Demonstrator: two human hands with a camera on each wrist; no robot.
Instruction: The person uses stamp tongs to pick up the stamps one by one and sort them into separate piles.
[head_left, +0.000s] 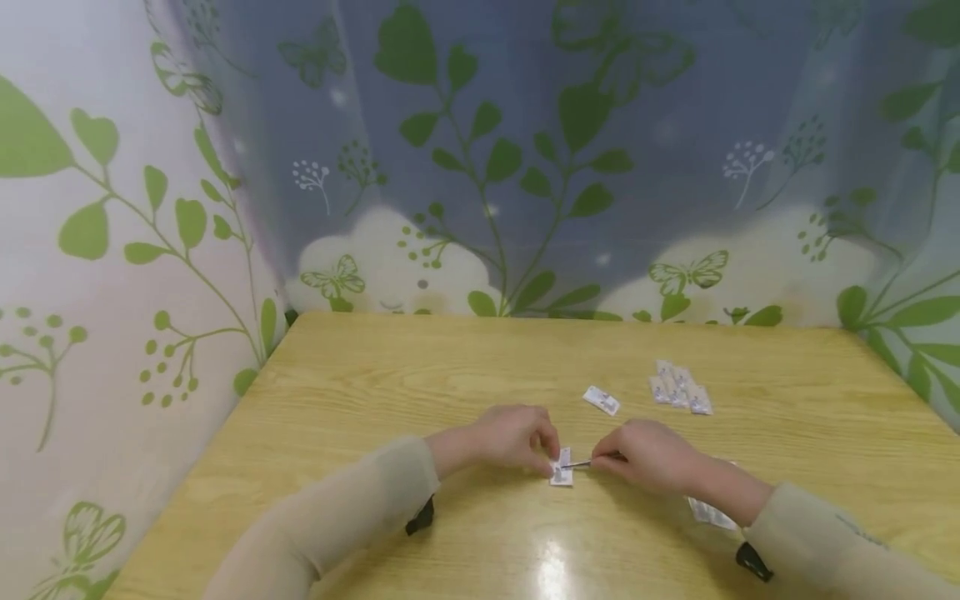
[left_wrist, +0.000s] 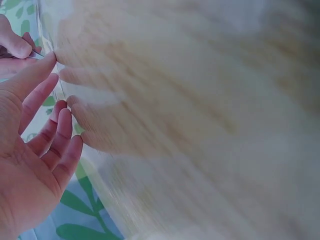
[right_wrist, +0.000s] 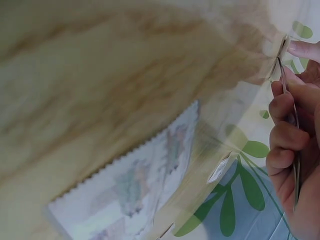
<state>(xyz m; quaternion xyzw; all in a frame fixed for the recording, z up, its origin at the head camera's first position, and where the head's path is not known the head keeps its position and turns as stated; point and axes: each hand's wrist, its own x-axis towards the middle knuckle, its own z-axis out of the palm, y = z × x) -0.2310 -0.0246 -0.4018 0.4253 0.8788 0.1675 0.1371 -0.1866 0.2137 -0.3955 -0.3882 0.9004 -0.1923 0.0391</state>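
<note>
A small white printed packet [head_left: 562,478] lies flat on the table in the head view, between the two hands. My left hand [head_left: 513,435] rests its thumb and forefinger at the packet's left edge. In the left wrist view that hand's other fingers [left_wrist: 61,135] are spread and slightly bent, their tips at the tabletop. Slim metal tweezers [right_wrist: 297,160] are pinched in my right hand [head_left: 651,454], whose fingers curl round them in the right wrist view. Their tips reach over the packet from the right.
Another white packet [head_left: 602,401] lies farther back, and several more overlap in a group [head_left: 680,389] at the back right. A larger packet with a serrated edge [right_wrist: 125,185] lies under the right forearm. Patterned curtains [head_left: 487,167] border the wooden table [head_left: 390,358].
</note>
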